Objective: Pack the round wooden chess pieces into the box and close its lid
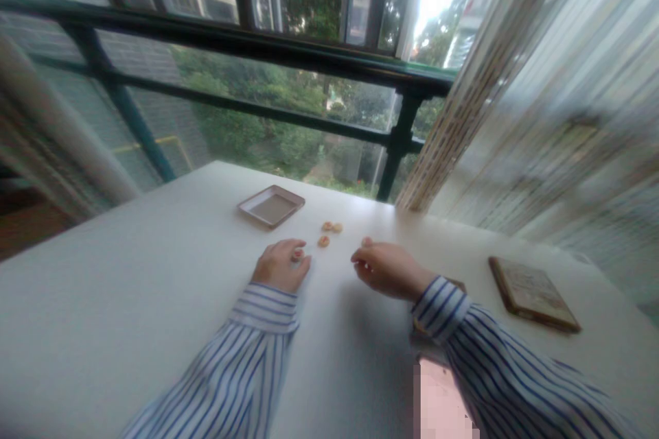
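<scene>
My left hand [278,267] rests on the white table [154,302], its thumb and fingers curved around a small round wooden game piece [297,256] with a red mark. To its right, my right hand [391,271] has its fingers curled together; whatever they hold, if anything, is hidden. Just behind those knuckles, partly covered, sits another round piece [366,242]. Between and beyond the two hands lie a single red-marked piece [323,241] and a pair side by side, one red-marked piece [327,226] and one pale piece [338,228].
A shallow rectangular tray [272,206] stands at the table's far side. At right lies a flat brown book-like object [535,293]. Under my right forearm are a partly hidden brown-edged object and a pink, pixelated rectangle [443,398]. Beyond the table's edge runs a dark green railing [257,44]; a curtain [556,116] hangs right.
</scene>
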A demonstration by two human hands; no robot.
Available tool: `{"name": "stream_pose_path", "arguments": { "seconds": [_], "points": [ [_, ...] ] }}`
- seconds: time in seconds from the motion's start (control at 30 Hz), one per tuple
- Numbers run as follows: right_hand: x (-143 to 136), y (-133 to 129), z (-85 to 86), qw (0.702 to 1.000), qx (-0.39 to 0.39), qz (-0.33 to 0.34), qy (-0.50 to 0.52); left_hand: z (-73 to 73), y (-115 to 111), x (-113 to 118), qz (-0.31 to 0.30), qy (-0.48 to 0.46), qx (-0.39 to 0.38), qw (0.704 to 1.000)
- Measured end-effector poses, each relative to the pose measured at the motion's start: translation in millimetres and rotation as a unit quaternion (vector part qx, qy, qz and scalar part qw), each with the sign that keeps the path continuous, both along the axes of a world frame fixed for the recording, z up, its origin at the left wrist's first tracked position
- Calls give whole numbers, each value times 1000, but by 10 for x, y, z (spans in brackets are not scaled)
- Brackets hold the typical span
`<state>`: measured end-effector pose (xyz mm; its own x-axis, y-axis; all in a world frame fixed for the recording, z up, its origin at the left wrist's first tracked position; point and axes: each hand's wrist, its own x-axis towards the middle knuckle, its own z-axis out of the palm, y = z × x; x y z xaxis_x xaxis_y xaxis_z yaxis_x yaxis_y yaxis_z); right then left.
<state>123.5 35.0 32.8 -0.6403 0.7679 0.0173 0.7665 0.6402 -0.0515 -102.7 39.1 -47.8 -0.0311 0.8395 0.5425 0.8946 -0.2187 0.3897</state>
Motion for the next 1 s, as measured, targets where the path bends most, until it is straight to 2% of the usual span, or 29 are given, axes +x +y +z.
{"name": "stream_pose_path", "arguments": {
  "seconds": [0.3, 0.67, 1.0],
  "points": [
    [-285, 68, -15, 1000, -12, 11, -13, -130, 35, -64, 41, 21, -10, 999],
    [-388, 105, -100, 1000, -13, 20, -17, -118, 37, -52, 81, 46, -83, 992],
    [-385, 108, -116, 1000, -10, 19, -17, -127, 47, -50, 84, 48, -82, 992]
  ]
}}
